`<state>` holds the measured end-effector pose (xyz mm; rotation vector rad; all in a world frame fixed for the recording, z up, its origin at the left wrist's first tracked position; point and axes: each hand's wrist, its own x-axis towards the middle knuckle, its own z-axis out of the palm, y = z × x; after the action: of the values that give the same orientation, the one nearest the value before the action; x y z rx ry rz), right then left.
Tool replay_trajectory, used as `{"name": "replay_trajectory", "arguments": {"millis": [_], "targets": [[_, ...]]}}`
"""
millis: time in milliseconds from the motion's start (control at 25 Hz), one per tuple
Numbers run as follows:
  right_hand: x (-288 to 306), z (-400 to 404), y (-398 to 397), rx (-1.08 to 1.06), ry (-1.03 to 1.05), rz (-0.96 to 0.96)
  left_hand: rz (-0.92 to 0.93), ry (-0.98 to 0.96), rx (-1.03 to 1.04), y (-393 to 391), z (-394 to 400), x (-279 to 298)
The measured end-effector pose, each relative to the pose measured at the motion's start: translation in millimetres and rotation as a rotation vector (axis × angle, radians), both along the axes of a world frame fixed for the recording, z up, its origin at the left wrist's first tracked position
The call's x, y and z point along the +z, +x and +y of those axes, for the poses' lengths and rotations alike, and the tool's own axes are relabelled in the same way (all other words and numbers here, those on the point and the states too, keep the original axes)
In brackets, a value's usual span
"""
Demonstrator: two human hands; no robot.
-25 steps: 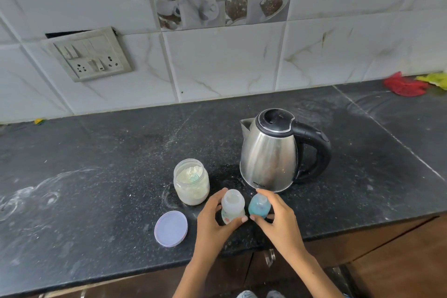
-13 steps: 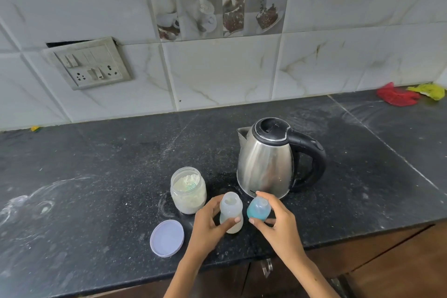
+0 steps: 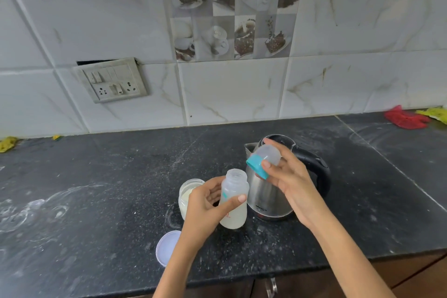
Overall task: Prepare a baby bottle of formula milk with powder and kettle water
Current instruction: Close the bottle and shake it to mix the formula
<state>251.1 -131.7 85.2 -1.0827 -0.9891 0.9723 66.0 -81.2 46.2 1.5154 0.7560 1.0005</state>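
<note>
My left hand point(image 3: 205, 208) grips a translucent baby bottle point(image 3: 233, 201), upright, mouth uncovered, lifted just above the black counter with whitish content in its lower part. My right hand point(image 3: 287, 176) holds the bottle's clear cap with a teal ring point(image 3: 262, 161), tilted, raised in front of the steel kettle point(image 3: 268, 201). The kettle stands behind both hands, black lid closed, black handle to the right. A glass jar of white powder point(image 3: 187, 195) stands lidless left of the bottle, partly hidden by my left hand.
The jar's pale lilac lid point(image 3: 167, 247) lies on the counter point(image 3: 96, 201) near the front edge. White powder smears mark the counter's left part. A red cloth point(image 3: 404, 118) and yellow cloth lie far right by the wall. A switch plate point(image 3: 112, 81) sits on the tiled wall.
Both hands have lifted off the counter: the left raised the bottle, the right raised the teal-ringed cap higher, in front of the kettle. My view has tilted upward.
</note>
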Motion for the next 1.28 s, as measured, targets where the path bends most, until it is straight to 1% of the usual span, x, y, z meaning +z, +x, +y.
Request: {"name": "replay_trajectory", "arguments": {"millis": [80,200,480,600,680,760,840,880,1000,1040,1200,1280], "targets": [[11.5,6.5,0.2,0.087,0.013,0.0,-0.007,0.02,0.025,-0.2,-4.3,7.3],[18.9,12.5,-1.2,0.204,0.031,-0.098,-0.04,0.042,0.111,1.5,-10.7,14.6],[26.2,17.2,-11.8,0.342,0.023,-0.207,-0.067,0.081,0.222,5.1,-15.2,14.7],[28.2,17.0,-14.3,0.331,0.021,-0.276,-0.043,0.132,0.266,5.4,-16.8,12.7],[29.8,16.3,-19.3,0.262,0.016,-0.442,-0.01,0.162,0.312,7.0,-18.1,11.6],[28.1,14.9,-27.2,0.119,0.011,-0.582,0.018,0.179,0.358,8.9,-19.7,11.5],[25.7,14.6,-30.2,0.054,0.021,-0.564,0.035,0.189,0.362,9.5,-20.2,12.3],[25.1,14.9,-28.1,0.088,0.02,-0.517,0.035,0.197,0.361,9.0,-20.4,13.0],[29.6,14.5,-19.5,0.294,-0.03,-0.331,0.028,0.213,0.354,6.1,-20.3,14.8],[31.0,14.5,-17.9,0.316,-0.055,-0.294,0.029,0.214,0.344,5.9,-20.7,14.9],[32.3,12.9,-19.0,0.148,-0.054,-0.227,0.043,0.205,0.356,7.7,-21.6,14.2],[33.5,12.0,-17.8,0.105,-0.033,-0.236,0.048,0.207,0.373,8.7,-21.3,15.1]]}}
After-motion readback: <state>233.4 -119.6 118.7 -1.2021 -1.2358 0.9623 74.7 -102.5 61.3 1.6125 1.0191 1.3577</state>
